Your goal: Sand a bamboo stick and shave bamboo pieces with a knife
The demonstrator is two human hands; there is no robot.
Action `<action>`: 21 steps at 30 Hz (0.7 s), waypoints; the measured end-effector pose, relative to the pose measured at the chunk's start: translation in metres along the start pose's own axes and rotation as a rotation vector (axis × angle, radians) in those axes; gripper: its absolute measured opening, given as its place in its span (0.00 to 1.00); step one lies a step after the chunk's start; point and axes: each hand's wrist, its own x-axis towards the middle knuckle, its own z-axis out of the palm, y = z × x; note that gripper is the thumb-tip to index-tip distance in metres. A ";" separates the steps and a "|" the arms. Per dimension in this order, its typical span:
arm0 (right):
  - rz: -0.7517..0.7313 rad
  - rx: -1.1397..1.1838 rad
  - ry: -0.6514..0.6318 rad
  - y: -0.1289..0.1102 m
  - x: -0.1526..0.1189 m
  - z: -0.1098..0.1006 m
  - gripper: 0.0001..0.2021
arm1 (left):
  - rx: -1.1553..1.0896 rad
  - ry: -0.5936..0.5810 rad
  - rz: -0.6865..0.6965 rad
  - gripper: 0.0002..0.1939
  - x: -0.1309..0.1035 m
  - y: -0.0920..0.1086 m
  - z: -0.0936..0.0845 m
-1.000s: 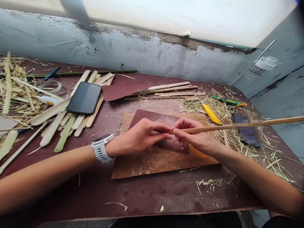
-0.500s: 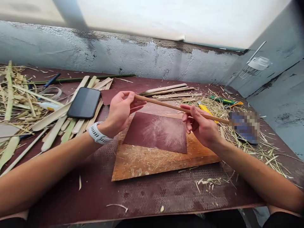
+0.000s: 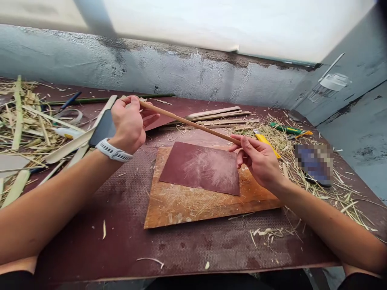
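A thin, light brown wooden stick (image 3: 187, 122) slants through the air between my hands, its left end higher. My left hand (image 3: 128, 121) pinches it near the left end, the other fingers loosely curled. At the right end, my right hand (image 3: 256, 158) closes thumb and fingers on it; the tip is hidden in the hand. Below the stick lies a dark red sheet of sandpaper (image 3: 199, 167), dusted pale in the middle. It rests on a wooden board (image 3: 178, 205) strewn with fine shavings.
A phone (image 3: 104, 128) lies on bamboo strips at left, partly behind my left hand. Shavings heap up at far left. At right, a yellow cutter (image 3: 267, 145) and a green-handled tool (image 3: 287, 129) lie among shavings. A lamp (image 3: 334, 81) stands by the wall.
My left hand has moved left and slightly up, now partly covering the phone. The stick's right end no longer juts past my right hand, which stays nearly in place.
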 end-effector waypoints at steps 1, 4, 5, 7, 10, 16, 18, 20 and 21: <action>-0.001 -0.006 0.009 0.001 0.001 -0.001 0.16 | 0.002 0.009 0.013 0.04 0.002 0.000 -0.001; -0.034 -0.015 0.048 0.003 0.004 -0.003 0.15 | 0.011 0.050 0.014 0.03 0.007 0.001 -0.002; -0.049 -0.015 0.059 0.003 0.004 -0.004 0.14 | 0.015 0.059 0.006 0.03 0.007 0.001 -0.001; -0.067 -0.015 0.065 0.003 0.005 -0.004 0.14 | 0.018 0.063 -0.006 0.03 0.007 0.002 -0.001; -0.068 -0.018 0.045 0.003 0.005 -0.004 0.14 | 0.018 0.072 -0.025 0.04 0.005 0.003 0.000; -0.075 -0.023 0.018 0.002 0.004 -0.003 0.14 | 0.017 0.094 -0.057 0.07 0.000 0.007 0.003; -0.071 -0.029 0.017 0.002 0.004 -0.003 0.14 | 0.015 0.104 -0.066 0.08 -0.002 0.008 0.004; -0.061 -0.031 0.013 0.002 0.003 -0.004 0.13 | 0.012 0.115 -0.063 0.09 -0.004 0.008 0.005; -0.053 -0.030 0.010 0.002 0.003 -0.004 0.13 | 0.011 0.120 -0.059 0.09 -0.005 0.008 0.006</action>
